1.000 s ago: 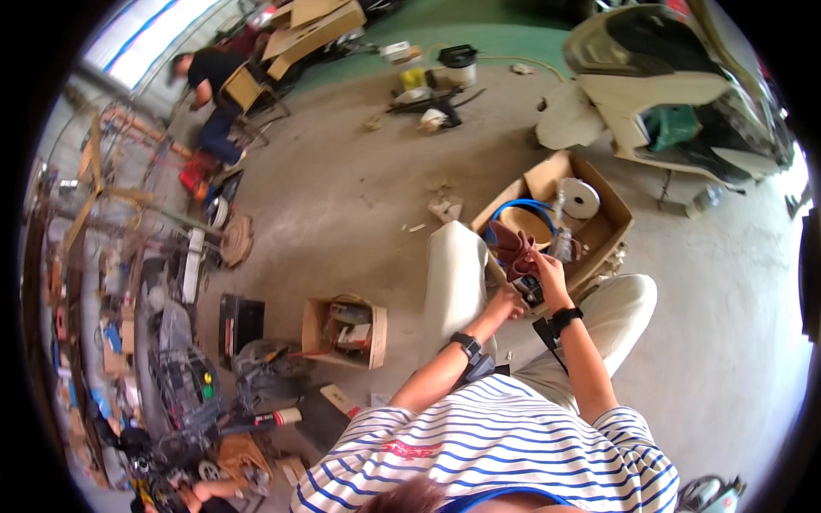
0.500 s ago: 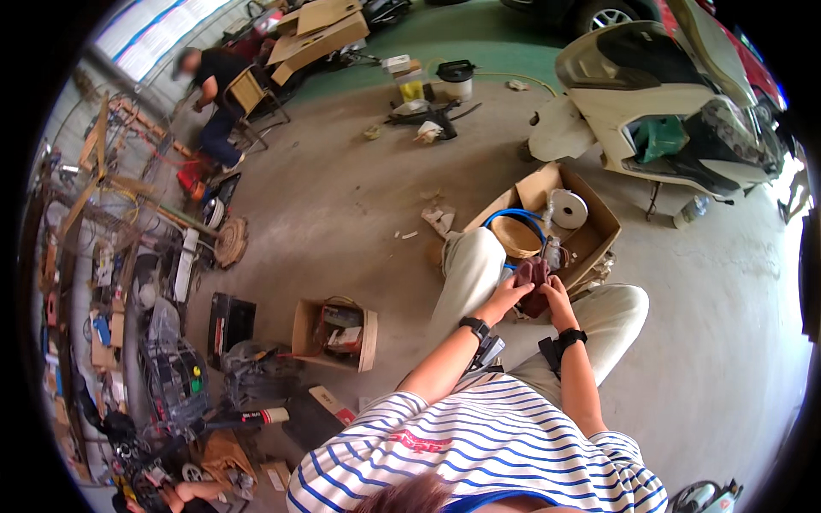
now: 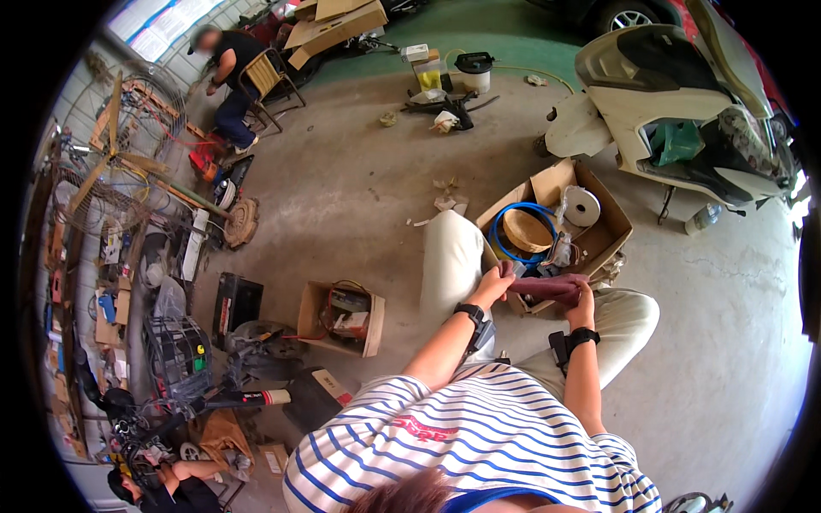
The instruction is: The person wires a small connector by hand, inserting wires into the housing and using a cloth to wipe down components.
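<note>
Cloth (image 3: 547,289), dark red and folded or bunched, is held between both hands just above the person's knees, at the near edge of an open box (image 3: 599,248). Left hand (image 3: 494,282) grips the left end of the cloth with the fingers curled around it. Right hand (image 3: 584,299) closes on the right end; its fingers are partly hidden under the fabric, so I cannot tell exactly how they are pressed. Both wrists carry dark bands.

Inside the box, just beyond the cloth, lie a blue hose (image 3: 513,221) coiled around a round woven piece, and a white roll (image 3: 583,206) on the far right side. To the left of the left knee stands a smaller box (image 3: 342,318) with parts in it on the concrete floor (image 3: 342,197). Far right is a white scooter (image 3: 667,120). Another person sits on a chair (image 3: 263,75) at the far left.

My judgement is that the step in hand is handling the cloth over the box, either lifting it out or wiping something in it. The next move would need a firm grip at both ends and care to avoid catching the hose.
</note>
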Motion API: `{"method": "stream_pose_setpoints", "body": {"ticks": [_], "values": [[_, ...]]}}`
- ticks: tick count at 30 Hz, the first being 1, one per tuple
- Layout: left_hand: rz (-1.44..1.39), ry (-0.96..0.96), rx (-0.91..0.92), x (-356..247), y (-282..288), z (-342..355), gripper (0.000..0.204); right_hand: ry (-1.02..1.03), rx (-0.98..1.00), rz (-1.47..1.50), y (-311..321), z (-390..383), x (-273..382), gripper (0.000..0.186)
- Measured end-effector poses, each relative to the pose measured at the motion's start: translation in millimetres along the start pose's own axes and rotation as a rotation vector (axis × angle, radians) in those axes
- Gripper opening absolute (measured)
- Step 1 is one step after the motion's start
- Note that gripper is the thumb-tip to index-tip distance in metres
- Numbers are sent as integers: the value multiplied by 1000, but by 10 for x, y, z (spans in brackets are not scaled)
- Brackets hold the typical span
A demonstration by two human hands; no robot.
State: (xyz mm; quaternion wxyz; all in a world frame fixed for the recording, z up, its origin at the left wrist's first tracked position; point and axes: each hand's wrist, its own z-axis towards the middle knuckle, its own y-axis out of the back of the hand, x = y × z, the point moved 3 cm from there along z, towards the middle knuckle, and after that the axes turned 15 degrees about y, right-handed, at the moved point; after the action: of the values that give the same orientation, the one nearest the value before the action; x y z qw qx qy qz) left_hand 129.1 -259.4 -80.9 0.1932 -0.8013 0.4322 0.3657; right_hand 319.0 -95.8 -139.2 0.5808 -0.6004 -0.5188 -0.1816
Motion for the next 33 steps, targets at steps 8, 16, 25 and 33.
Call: {"method": "stream_pose_setpoints", "body": {"ticks": [8,16,25,33], "values": [[92,310,-14,534,736,-28,30,-29,-36,154,-352,-154,274,40],[-315,389,233,444,773,-152,52,-123,491,-178,-1117,-408,269,61],[-179,309,469,412,712,-137,33,-439,1224,-575,-1177,-720,-107,39],[-226,384,486,575,526,-121,22,-394,1020,-701,-859,-579,-181,50]]}}
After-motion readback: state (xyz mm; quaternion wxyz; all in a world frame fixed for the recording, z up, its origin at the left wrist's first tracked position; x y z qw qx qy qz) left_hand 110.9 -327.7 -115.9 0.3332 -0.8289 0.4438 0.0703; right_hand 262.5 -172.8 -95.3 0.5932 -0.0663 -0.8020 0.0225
